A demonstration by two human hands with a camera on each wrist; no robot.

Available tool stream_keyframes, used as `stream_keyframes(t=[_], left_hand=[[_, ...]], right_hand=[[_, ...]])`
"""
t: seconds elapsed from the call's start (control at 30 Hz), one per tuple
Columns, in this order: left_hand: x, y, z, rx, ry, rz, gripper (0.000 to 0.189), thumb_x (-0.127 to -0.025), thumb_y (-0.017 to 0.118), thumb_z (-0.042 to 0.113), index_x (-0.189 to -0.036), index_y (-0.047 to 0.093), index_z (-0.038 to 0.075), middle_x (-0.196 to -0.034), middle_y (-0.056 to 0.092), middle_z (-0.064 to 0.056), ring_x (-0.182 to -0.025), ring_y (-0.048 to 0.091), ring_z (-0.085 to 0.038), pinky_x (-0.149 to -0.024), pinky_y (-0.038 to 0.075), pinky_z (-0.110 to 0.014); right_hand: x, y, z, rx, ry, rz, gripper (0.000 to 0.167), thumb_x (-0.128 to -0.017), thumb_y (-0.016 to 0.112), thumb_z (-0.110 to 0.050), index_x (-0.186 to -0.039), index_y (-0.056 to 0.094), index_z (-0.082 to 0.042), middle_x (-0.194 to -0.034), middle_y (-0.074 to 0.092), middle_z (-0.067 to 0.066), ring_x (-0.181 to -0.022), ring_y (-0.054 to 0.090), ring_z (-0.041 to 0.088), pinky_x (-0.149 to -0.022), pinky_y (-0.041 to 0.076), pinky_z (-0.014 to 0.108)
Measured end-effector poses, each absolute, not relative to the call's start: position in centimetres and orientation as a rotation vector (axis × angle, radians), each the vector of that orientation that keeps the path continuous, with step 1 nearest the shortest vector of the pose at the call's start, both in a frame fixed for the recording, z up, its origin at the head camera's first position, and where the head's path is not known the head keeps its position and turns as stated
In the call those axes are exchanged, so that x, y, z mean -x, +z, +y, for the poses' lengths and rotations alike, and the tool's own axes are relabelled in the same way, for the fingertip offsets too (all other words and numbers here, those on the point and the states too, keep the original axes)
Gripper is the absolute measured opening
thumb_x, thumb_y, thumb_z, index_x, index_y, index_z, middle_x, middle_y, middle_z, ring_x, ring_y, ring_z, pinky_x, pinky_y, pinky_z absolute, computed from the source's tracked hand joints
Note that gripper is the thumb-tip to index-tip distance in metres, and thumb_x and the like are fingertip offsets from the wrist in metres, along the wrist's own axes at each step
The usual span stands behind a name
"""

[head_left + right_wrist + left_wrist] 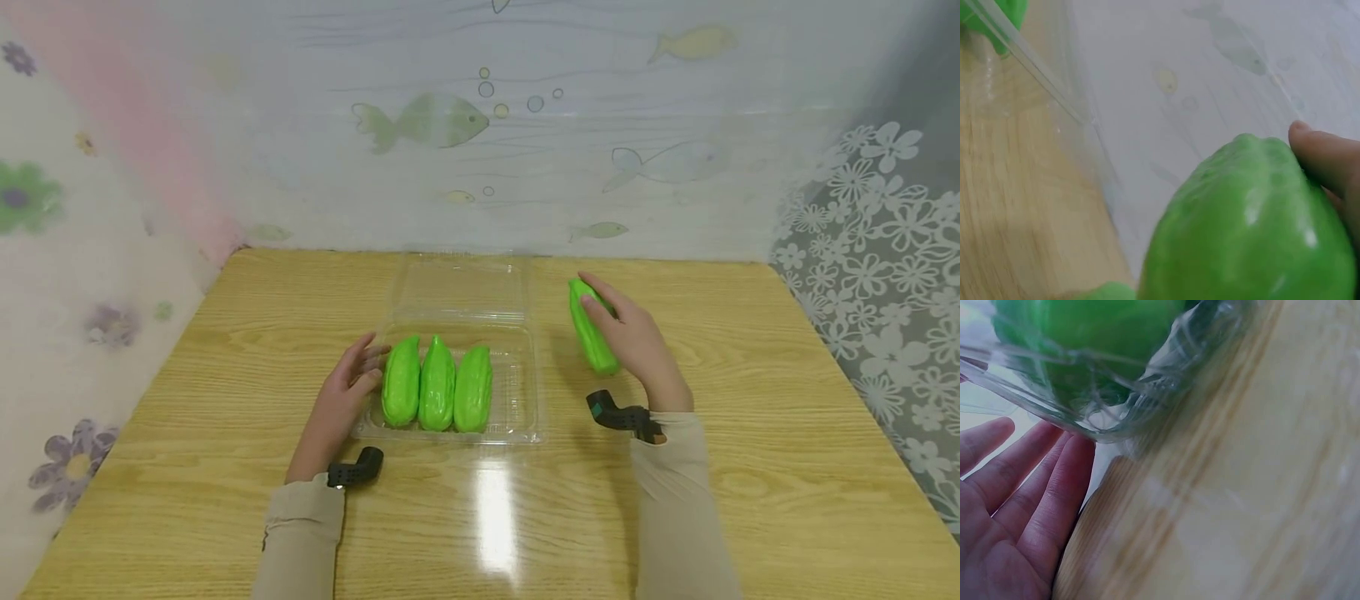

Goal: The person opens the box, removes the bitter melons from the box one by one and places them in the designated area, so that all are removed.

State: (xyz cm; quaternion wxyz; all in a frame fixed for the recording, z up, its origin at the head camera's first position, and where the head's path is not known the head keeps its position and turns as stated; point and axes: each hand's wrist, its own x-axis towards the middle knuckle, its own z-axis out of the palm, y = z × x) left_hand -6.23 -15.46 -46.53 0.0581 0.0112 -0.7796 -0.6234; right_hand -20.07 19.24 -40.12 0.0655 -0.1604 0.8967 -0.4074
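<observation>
My right hand [628,337] grips a bright green bitter melon [587,329] to the right of the clear plastic box [517,425]. Up close in the right wrist view, this bitter melon [1247,231] looks glossy and bumpy, with a finger along its right side. Three similar bitter melons [437,387] lie side by side in the box, leaving bare floor at its right end. At the box's left wall is my left hand [341,400], its fingers loosely extended. In the left wrist view, fingertips [1079,447] touch or nearly touch the clear wall.
The box's hinged lid [461,287] is folded back toward the wall. Everything stands on a wood-grain table [420,517]. A fish-patterned wall covering [525,183] rises behind the table, and flower-patterned coverings flank both sides.
</observation>
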Motion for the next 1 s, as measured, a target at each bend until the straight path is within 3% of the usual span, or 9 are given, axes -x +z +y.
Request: stream_keyframes(t=[0.27, 0.47, 0.77, 1.0], left_hand=[[6.7, -46.8, -15.7, -0.029, -1.891, -2.367, 0.051, -0.093, 0.042, 0.009, -0.141, 0.024, 0.008, -0.134, 0.038, -0.018, -0.122, 0.037, -0.032, -0.1, 0.024, -0.048], [7.1, -47.0, -15.9, -0.025, -1.898, -2.366, 0.052, -0.092, 0.041, 0.008, -0.141, 0.023, 0.008, -0.134, 0.038, -0.017, -0.121, 0.037, -0.032, -0.1, 0.024, -0.048], [6.9, -47.0, -15.7, -0.022, -1.895, -2.363, 0.052, -0.092, 0.041, 0.008, -0.141, 0.022, 0.007, -0.134, 0.038, -0.017, -0.121, 0.037, -0.031, -0.1, 0.024, -0.049], [6.6, -46.9, -15.6, -0.027, -1.892, -2.365, 0.052, -0.093, 0.041, 0.009, -0.141, 0.022, 0.007, -0.134, 0.038, -0.017, -0.121, 0.037, -0.032, -0.1, 0.024, -0.049]], right_hand=[[20.6, -40.1, 19.8, 0.442, -1.186, 2.766, 0.058, -0.084, 0.037, -0.062, -0.137, 0.022, -0.044, -0.134, 0.037, 0.01, -0.094, 0.049, 0.029, -0.069, 0.044, 0.041], [20.7, -40.1, 19.9, 0.373, -1.16, 2.774, 0.065, -0.081, 0.041, -0.064, -0.139, 0.022, -0.04, -0.13, 0.04, 0.011, -0.093, 0.05, 0.029, -0.066, 0.046, 0.039], [21.0, -40.2, 21.5, 0.244, -1.204, 2.806, 0.064, -0.077, 0.042, -0.068, -0.135, 0.022, -0.05, -0.132, 0.039, 0.012, -0.098, 0.047, 0.03, -0.07, 0.044, 0.041], [21.1, -40.4, 22.4, 0.224, -1.248, 2.82, 0.062, -0.081, 0.038, -0.066, -0.137, 0.023, -0.046, -0.14, 0.032, 0.012, -0.11, 0.042, 0.033, -0.08, 0.04, 0.051]])
